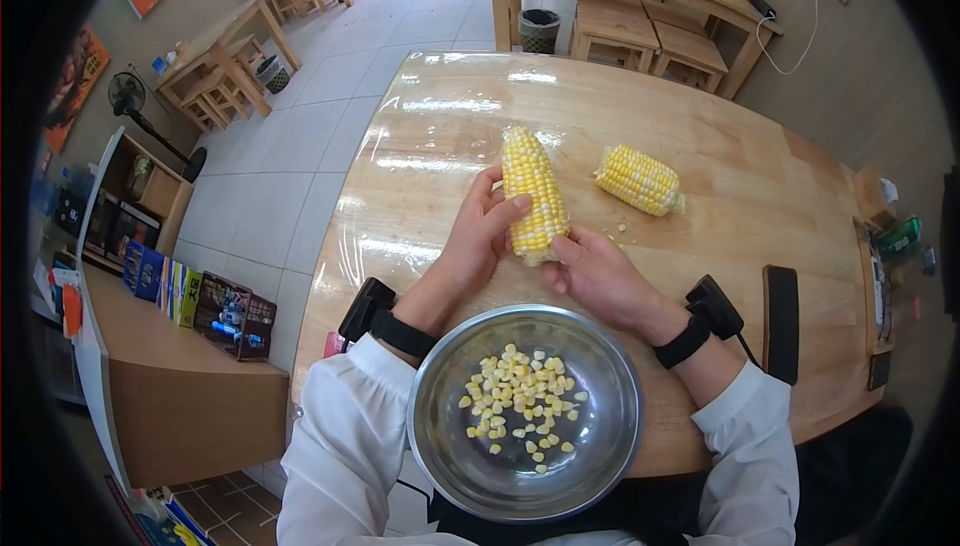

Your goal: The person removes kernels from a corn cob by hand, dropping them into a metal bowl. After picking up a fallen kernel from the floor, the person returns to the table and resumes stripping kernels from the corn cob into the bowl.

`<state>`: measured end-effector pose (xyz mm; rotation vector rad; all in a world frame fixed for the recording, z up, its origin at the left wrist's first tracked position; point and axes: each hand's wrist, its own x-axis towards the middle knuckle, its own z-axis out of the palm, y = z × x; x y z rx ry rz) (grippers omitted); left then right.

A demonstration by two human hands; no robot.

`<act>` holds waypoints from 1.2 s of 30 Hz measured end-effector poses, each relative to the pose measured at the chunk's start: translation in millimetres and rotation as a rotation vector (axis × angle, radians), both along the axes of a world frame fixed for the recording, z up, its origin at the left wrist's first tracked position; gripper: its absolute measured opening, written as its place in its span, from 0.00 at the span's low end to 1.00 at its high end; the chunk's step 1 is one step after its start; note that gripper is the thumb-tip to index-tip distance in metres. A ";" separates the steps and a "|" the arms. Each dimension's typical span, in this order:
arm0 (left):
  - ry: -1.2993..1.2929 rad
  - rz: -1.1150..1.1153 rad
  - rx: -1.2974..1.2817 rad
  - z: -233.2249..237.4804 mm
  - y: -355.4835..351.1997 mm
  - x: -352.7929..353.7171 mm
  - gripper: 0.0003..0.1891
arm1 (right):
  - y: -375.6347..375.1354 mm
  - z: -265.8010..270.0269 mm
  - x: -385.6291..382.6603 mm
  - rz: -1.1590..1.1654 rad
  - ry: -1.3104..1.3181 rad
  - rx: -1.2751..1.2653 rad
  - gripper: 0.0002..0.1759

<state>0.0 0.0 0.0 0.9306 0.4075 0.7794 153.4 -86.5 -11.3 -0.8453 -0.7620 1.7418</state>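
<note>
An ear of corn [533,181] with yellow and white kernels is held between both hands above the table. My left hand [484,223] wraps its left side, thumb across the kernels. At the lower end of the same ear, my right hand [598,271] grips with thumb and fingers. A shorter corn piece [638,181] lies on the table to the right, beyond my right hand. Close to my body, between my forearms, stands a metal bowl [425,436] with several loose kernels [520,396] in its bottom.
The wooden table [740,206] has a few kernel crumbs near the corn. A black strip-shaped object [780,324] lies at right, near a tissue box [874,196] and a green can [900,236]. On the left is a counter [200,401] with books [178,291]; wooden stools [615,26] stand behind.
</note>
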 end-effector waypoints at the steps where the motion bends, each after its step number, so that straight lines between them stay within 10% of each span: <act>1: -0.008 0.004 -0.015 0.8 -0.3 -0.1 0.23 | -1.1 1.1 0.1 0.005 0.013 0.014 0.16; 36: -0.002 0.042 -0.020 1.6 0.2 1.3 0.25 | -0.4 6.1 -1.6 0.020 0.017 0.037 0.13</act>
